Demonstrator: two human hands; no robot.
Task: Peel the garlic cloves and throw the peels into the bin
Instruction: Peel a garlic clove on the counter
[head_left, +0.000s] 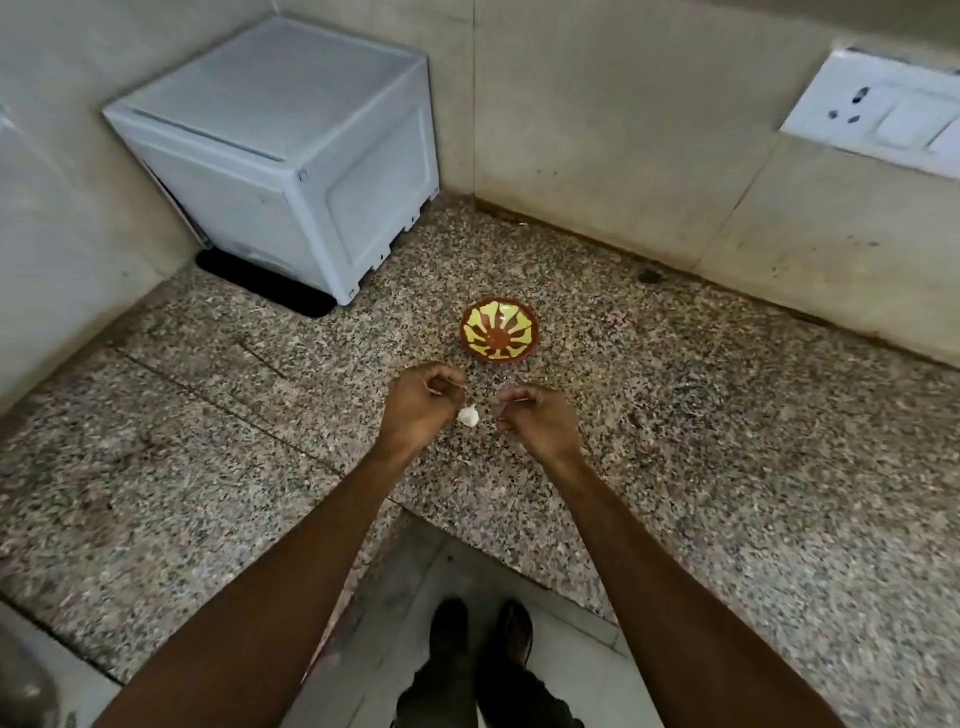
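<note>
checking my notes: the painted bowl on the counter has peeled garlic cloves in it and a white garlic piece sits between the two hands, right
Not quite. In the head view the painted bowl on the counter holds nothing; only its red and yellow pattern shows. The rest stands: a white garlic piece sits between the left hand and the right hand.

One garlic clove (468, 416), one bowl (499, 330), one microwave (280, 150), two hands.
</note>
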